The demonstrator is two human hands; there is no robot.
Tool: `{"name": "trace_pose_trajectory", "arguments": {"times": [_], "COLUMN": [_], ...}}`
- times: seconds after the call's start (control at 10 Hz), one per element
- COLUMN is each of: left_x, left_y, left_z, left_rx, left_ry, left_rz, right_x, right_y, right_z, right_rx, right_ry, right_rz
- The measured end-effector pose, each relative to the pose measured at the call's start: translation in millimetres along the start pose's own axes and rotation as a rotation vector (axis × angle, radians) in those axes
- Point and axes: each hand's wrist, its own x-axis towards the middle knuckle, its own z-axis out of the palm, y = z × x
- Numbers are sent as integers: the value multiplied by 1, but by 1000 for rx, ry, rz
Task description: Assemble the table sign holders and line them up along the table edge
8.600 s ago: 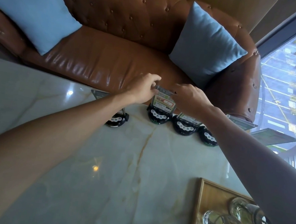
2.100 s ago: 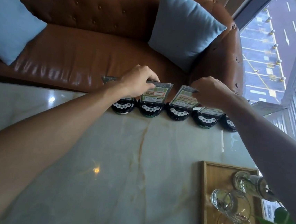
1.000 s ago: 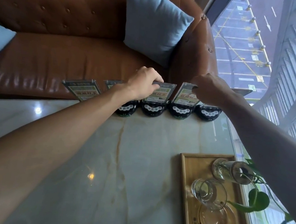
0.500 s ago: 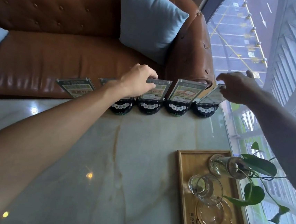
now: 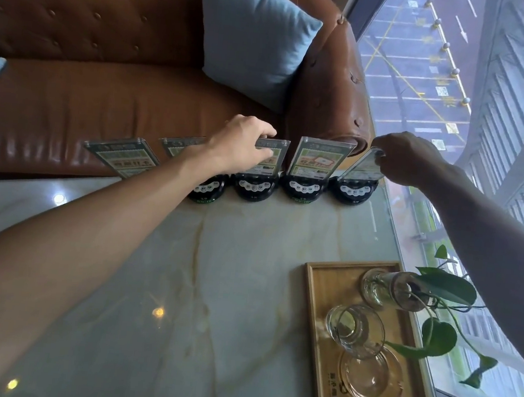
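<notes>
The left hand (image 5: 243,145) and right hand (image 5: 408,158) each pinch a sign (image 5: 364,166) at the table's (image 5: 213,289) far edge; a hard push could knock it off.

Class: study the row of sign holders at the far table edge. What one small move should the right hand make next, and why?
Probably tip the rightmost clear acrylic sign panel upright in its round black base. The right hand pinches its top edge, and it leans left, while the neighbouring panel stands straighter.
</notes>
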Motion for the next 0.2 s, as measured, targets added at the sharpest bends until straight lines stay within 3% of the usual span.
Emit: {"name": "trace_pose_trajectory", "arguments": {"times": [0.2], "left_x": [-13], "left_y": [-6], "left_z": [-25], "left_rx": [41], "left_ry": [0], "left_rz": [-28], "right_x": [-5], "right_y": [-15], "right_z": [-9], "right_rx": [-42], "right_ry": [-20], "right_rz": [-69]}}
